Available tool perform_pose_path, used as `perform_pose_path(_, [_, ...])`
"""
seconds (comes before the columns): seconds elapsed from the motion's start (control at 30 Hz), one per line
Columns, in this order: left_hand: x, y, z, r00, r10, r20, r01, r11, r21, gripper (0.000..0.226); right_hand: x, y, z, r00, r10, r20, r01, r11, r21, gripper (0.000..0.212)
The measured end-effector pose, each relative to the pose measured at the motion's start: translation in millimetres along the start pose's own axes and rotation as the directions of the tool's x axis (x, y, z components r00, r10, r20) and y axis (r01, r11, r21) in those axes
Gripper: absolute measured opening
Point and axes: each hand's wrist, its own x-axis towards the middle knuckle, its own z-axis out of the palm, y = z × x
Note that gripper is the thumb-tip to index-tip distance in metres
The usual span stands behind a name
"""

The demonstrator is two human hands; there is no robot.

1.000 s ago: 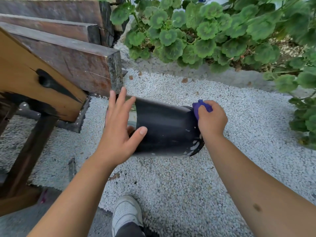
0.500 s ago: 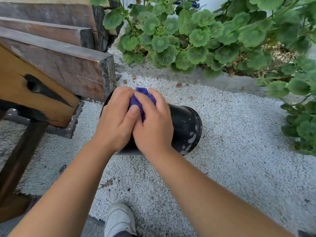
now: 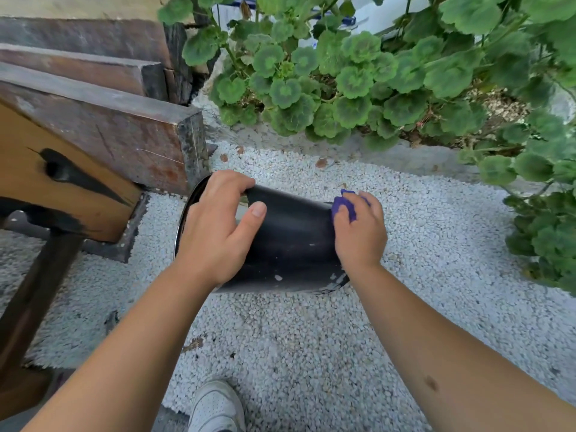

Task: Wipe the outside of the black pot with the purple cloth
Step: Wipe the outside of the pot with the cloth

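Half a second ago both hands met near the pot's mouth; now my right hand (image 3: pixel 358 232) has slid the cloth (image 3: pixel 344 204) to the base end, gripping it bunched against the wall. My left hand (image 3: pixel 218 226) curls over the rim, steadying the pot (image 3: pixel 293 241). The pot lies on its side on the gravel (image 3: pixel 436 244), long axis running left to right, mouth toward the wooden beam (image 3: pixel 124 135). Its underside and far side are hidden; most of the cloth is hidden under my fingers.
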Motion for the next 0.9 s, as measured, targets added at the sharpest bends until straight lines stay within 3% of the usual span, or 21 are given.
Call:
perform_pose_path(0.1, [-0.4, -1.5, 0.4, 1.000, -0.009, -0.005, 0.009, 1.000, 0.002, 0.066, 8.7, 19.4, -8.5, 0.998, 0.039, -0.039, -0.039, 0.999, 0.012, 0.030])
perform_pose_path(0.2, [-1.9, -8.3, -3.9, 0.999, -0.021, -0.028, 0.020, 1.000, -0.024, 0.068, 14.7, 32.2, -19.3, 0.958, 0.265, -0.106, -0.238, 0.947, 0.214, 0.026])
perform_pose_path(0.27, [-2.0, -13.2, -7.0, 0.998, -0.039, -0.044, 0.038, 0.999, -0.033, 0.068, 12.9, 17.1, -21.8, 0.936, 0.326, -0.129, -0.270, 0.904, 0.330, 0.023])
perform_pose_path(0.33, [-3.2, -18.8, -8.7, 0.996, -0.062, -0.064, 0.060, 0.998, -0.035, 0.065, 2.9, -18.5, -20.0, 0.976, 0.184, -0.117, -0.133, 0.928, 0.347, 0.027])
perform_pose_path(0.4, [-4.5, -22.1, -7.9, 0.993, -0.073, -0.094, 0.069, 0.996, -0.050, 0.064, -18.7, -63.0, -15.1, 0.991, -0.101, -0.086, 0.124, 0.935, 0.331, 0.033])
perform_pose_path(0.47, [-2.7, -20.9, -6.2, 0.993, -0.045, -0.109, 0.037, 0.997, -0.068, 0.068, -49.5, -101.4, -3.0, 0.931, -0.359, -0.071, 0.363, 0.879, 0.311, 0.036])
perform_pose_path(0.53, [-0.2, -18.7, -5.6, 0.996, -0.015, -0.090, 0.007, 0.996, -0.091, 0.070, -80.1, -124.3, 12.9, 0.875, -0.482, -0.048, 0.474, 0.831, 0.292, 0.033])
perform_pose_path(0.73, [-8.5, -27.1, -7.9, 0.989, 0.009, -0.146, -0.017, 0.998, -0.057, 0.074, -77.7, -87.8, 26.0, 0.788, -0.614, -0.042, 0.615, 0.787, 0.052, 0.038])
perform_pose_path(0.8, [-10.5, -29.9, -11.0, 0.990, -0.003, -0.141, -0.002, 0.999, -0.037, 0.072, -62.4, -72.3, 27.3, 0.837, -0.547, -0.015, 0.547, 0.837, 0.012, 0.038])
perform_pose_path(0.9, [-12.9, -32.8, -15.1, 0.989, -0.037, -0.140, 0.035, 0.999, -0.017, 0.070, -38.7, -48.8, 18.7, 0.945, -0.327, -0.004, 0.327, 0.944, -0.052, 0.042])
